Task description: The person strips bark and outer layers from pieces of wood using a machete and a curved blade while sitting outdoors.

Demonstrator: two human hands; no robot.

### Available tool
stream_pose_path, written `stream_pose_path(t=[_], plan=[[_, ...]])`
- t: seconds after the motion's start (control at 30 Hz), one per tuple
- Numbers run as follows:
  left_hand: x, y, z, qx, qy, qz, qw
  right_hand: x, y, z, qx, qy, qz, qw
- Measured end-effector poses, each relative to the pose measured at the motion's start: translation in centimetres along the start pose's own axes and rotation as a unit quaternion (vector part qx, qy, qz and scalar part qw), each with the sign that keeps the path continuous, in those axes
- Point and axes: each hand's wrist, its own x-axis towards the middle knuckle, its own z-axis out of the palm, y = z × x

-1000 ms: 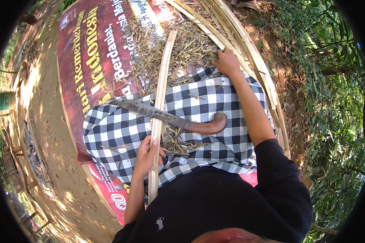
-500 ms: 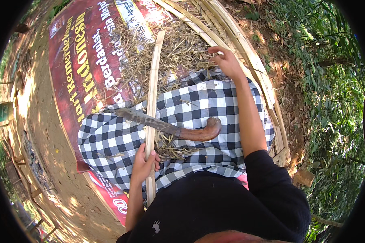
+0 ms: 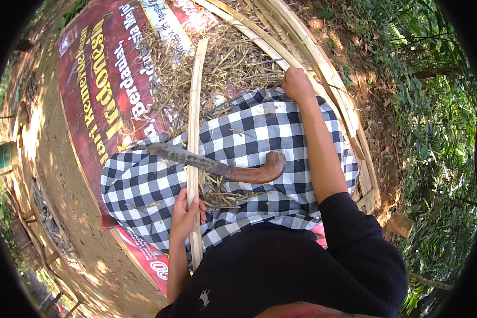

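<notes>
My left hand (image 3: 186, 216) is closed round the lower part of a long pale bamboo strip (image 3: 195, 100), which runs up and away from me across my lap. A machete (image 3: 196, 161) with a curved brown wooden handle lies over the checkered cloth on my lap, its dark blade crossing the strip. Farther off at the right, my right hand (image 3: 298, 85) is closed beside the pale strips at the edge. A thin dark piece shows just past its fingers; what it grips is mostly hidden.
Black-and-white checkered cloth (image 3: 249, 127) covers my legs. Curly shavings (image 3: 222, 69) lie heaped on a red printed banner (image 3: 106, 90). Long pale strips (image 3: 323, 63) border the right side, with leafy ground beyond. A cut wood block (image 3: 400, 225) sits at the lower right.
My right hand has gone from loosely open fingers to a closed grip beside the edge strips. The left hand still holds the bamboo strip; the machete stays on my lap.
</notes>
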Motion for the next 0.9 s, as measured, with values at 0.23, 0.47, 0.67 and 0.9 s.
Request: stream_pose_path(t=[0.23, 0.47, 0.67, 0.9], plan=[[0.2, 0.2, 0.0, -0.002, -0.008, 0.005, 1.0, -0.2, -2.6, -0.3, -0.089, -0.019, 0.022, 0.996], [0.0, -0.2, -0.4, -0.008, -0.016, 0.013, 1.0, 0.3, -3.5, -1.0, -0.037, -0.077, 0.123, 0.989], [0.0, 0.2, -0.4, -0.006, -0.022, 0.006, 1.0, 0.0, -3.3, -1.4, -0.006, -0.092, 0.157, 0.983], [0.2, -0.1, -0.7, 0.001, -0.031, 0.013, 0.999, -0.1, -2.8, -0.8, -0.024, -0.088, 0.134, 0.987]])
